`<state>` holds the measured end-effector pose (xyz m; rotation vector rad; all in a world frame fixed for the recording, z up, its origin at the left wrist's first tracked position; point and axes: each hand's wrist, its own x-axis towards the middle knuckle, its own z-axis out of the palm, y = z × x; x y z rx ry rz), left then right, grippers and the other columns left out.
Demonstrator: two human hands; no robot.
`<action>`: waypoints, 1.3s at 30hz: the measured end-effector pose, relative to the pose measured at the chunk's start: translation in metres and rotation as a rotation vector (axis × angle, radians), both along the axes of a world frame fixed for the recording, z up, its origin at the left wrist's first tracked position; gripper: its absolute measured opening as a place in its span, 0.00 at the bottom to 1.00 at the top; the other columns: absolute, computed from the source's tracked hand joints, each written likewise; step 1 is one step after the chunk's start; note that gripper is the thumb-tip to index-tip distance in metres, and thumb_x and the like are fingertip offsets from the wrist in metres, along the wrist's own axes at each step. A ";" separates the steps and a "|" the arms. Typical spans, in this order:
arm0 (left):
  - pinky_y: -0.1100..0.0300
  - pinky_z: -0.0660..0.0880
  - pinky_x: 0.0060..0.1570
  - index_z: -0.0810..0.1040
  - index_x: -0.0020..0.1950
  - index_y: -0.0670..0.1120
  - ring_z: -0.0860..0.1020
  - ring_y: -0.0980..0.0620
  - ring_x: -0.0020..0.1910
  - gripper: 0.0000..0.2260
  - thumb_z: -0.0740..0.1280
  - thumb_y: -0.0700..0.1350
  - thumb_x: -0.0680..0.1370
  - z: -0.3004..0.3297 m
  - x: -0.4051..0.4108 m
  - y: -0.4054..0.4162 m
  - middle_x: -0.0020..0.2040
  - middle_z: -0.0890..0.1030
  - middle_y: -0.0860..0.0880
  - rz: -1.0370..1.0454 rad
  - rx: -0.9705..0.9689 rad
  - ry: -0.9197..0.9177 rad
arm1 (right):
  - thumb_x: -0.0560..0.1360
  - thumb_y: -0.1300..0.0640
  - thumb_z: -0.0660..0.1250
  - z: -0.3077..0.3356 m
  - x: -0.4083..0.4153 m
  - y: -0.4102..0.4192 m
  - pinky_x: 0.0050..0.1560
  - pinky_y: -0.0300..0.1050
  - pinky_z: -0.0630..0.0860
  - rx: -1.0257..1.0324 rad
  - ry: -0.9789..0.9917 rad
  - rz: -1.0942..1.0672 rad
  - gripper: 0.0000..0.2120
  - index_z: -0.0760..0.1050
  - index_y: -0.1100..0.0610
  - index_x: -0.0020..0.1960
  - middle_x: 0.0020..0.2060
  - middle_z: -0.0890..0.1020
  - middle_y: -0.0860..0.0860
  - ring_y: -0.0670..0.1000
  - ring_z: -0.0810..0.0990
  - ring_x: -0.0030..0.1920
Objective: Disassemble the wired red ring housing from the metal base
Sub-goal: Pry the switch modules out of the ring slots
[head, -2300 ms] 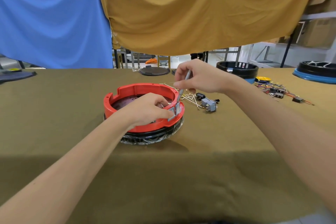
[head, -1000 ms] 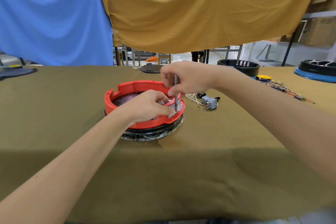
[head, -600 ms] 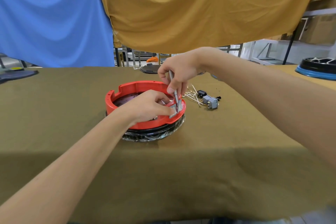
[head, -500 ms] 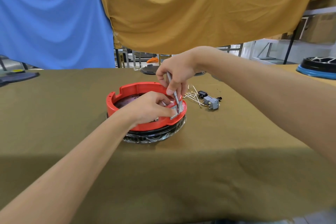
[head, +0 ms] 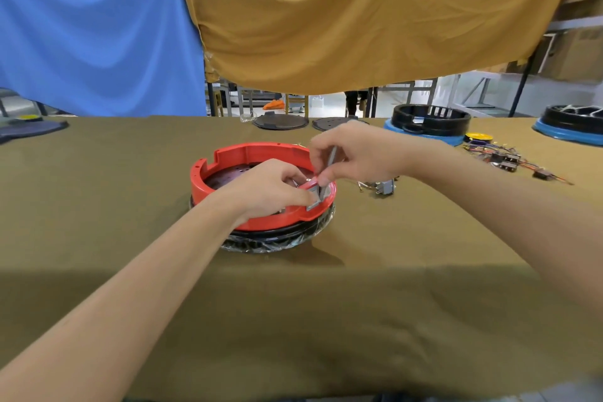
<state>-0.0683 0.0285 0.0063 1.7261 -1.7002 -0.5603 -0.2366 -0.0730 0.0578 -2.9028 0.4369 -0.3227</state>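
A red ring housing [head: 228, 160] sits on a dark round base [head: 277, 238] wrapped in clear film, in the middle of the olive-covered table. My left hand [head: 264, 189] lies over the ring's near right rim, and its fingertips pinch a small grey metal bracket [head: 314, 199] there. My right hand [head: 355, 153] holds a thin grey metal tool [head: 329, 166] almost upright, its tip down at the bracket. The tool's tip and the bracket's fastening are hidden by my fingers.
A grey switch block with loose wires [head: 381, 188] lies just right of the ring. Farther right are a wire harness [head: 509, 161], a yellow spool [head: 478, 136] and two black-and-blue housings [head: 430, 124], [head: 574, 124]. Two dark discs [head: 280, 122] lie at the back edge.
My right hand has dropped from above the ring and swung back to its right side, still holding the tool at the bracket. My left hand has stayed on the rim.
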 end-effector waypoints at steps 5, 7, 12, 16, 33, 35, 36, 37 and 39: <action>0.68 0.66 0.28 0.82 0.48 0.48 0.69 0.58 0.27 0.07 0.75 0.48 0.73 -0.003 0.006 -0.005 0.26 0.71 0.59 -0.001 -0.001 0.032 | 0.75 0.59 0.74 0.018 0.006 -0.006 0.38 0.39 0.79 0.093 -0.017 0.020 0.05 0.79 0.52 0.44 0.36 0.83 0.40 0.46 0.84 0.38; 0.65 0.66 0.31 0.83 0.49 0.48 0.70 0.57 0.28 0.08 0.75 0.48 0.72 -0.003 0.005 -0.005 0.28 0.72 0.57 -0.008 -0.003 0.035 | 0.75 0.60 0.73 0.023 0.006 -0.009 0.40 0.44 0.81 0.058 -0.026 0.014 0.04 0.79 0.53 0.45 0.36 0.83 0.40 0.48 0.85 0.38; 0.65 0.67 0.32 0.82 0.51 0.48 0.71 0.58 0.27 0.10 0.75 0.49 0.72 -0.004 0.004 -0.005 0.28 0.73 0.58 0.000 0.005 0.041 | 0.75 0.62 0.73 0.027 0.005 -0.007 0.40 0.42 0.81 0.119 -0.019 0.023 0.04 0.79 0.56 0.45 0.36 0.83 0.40 0.46 0.85 0.37; 0.64 0.68 0.32 0.82 0.50 0.49 0.71 0.56 0.30 0.09 0.75 0.48 0.72 -0.003 0.003 -0.003 0.30 0.74 0.57 -0.003 0.008 0.048 | 0.75 0.62 0.73 0.028 0.008 -0.005 0.38 0.40 0.80 0.119 0.009 0.021 0.05 0.78 0.55 0.44 0.36 0.83 0.39 0.47 0.85 0.37; 0.69 0.67 0.28 0.80 0.54 0.48 0.70 0.61 0.26 0.13 0.75 0.48 0.72 -0.004 0.003 -0.005 0.30 0.71 0.58 0.007 0.007 0.072 | 0.78 0.64 0.69 0.030 0.014 -0.004 0.41 0.54 0.85 0.234 0.125 0.013 0.03 0.78 0.57 0.47 0.37 0.82 0.46 0.50 0.85 0.43; 0.67 0.67 0.30 0.80 0.54 0.48 0.70 0.60 0.27 0.12 0.75 0.48 0.72 -0.003 0.004 -0.005 0.29 0.71 0.58 0.007 0.012 0.069 | 0.78 0.63 0.69 0.031 0.016 -0.001 0.40 0.54 0.85 0.190 0.121 0.010 0.04 0.78 0.56 0.47 0.39 0.82 0.47 0.50 0.85 0.42; 0.66 0.67 0.31 0.80 0.53 0.49 0.70 0.60 0.27 0.12 0.75 0.48 0.72 -0.003 0.004 -0.005 0.28 0.72 0.58 0.007 0.015 0.067 | 0.78 0.63 0.69 0.032 0.018 0.000 0.40 0.53 0.85 0.161 0.129 0.014 0.04 0.78 0.56 0.46 0.40 0.82 0.48 0.50 0.85 0.42; 0.67 0.68 0.30 0.80 0.52 0.50 0.70 0.60 0.27 0.11 0.75 0.48 0.72 -0.004 0.005 -0.005 0.28 0.72 0.59 0.003 0.018 0.066 | 0.78 0.63 0.69 0.032 0.019 0.001 0.39 0.53 0.85 0.133 0.140 0.022 0.04 0.77 0.56 0.46 0.41 0.82 0.49 0.49 0.85 0.42; 0.68 0.67 0.29 0.80 0.52 0.50 0.70 0.60 0.26 0.10 0.75 0.48 0.72 -0.004 0.005 -0.005 0.27 0.72 0.59 -0.005 0.018 0.062 | 0.78 0.63 0.68 0.032 0.020 0.002 0.39 0.51 0.84 0.087 0.157 0.030 0.04 0.77 0.56 0.47 0.41 0.82 0.48 0.49 0.85 0.41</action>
